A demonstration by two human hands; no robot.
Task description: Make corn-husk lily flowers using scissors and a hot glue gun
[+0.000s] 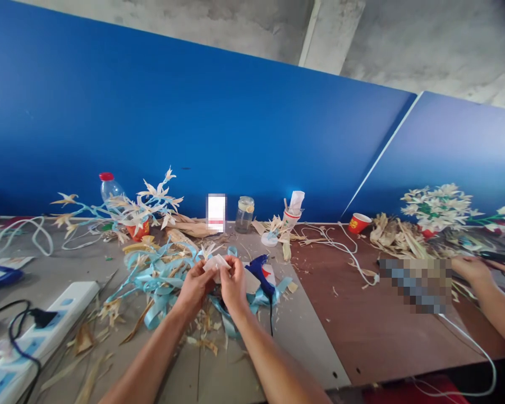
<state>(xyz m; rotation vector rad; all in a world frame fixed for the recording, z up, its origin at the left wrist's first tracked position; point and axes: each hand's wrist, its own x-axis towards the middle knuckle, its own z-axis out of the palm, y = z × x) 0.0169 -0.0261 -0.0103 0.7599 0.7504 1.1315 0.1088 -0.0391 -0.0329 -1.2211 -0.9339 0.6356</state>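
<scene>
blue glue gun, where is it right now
In the head view, the blue glue gun is just to the right of the person's right hand, slightly right of the picture's centre, with light blue ribbon beside it.

A blue partition (pixel 202 112) runs along the back, with bare concrete (pixel 425 45) above it. In front of the partition stand a clear bottle (pixel 110 191) with a red cap at left, a lidded clear jar (pixel 244 217) near the middle, and a red paper cup (pixel 357 224) on the brown tabletop (pixel 340 314) at right. A white power strip (pixel 63 306), bearing a black plug (pixel 42 318), lies in the left foreground.
</scene>
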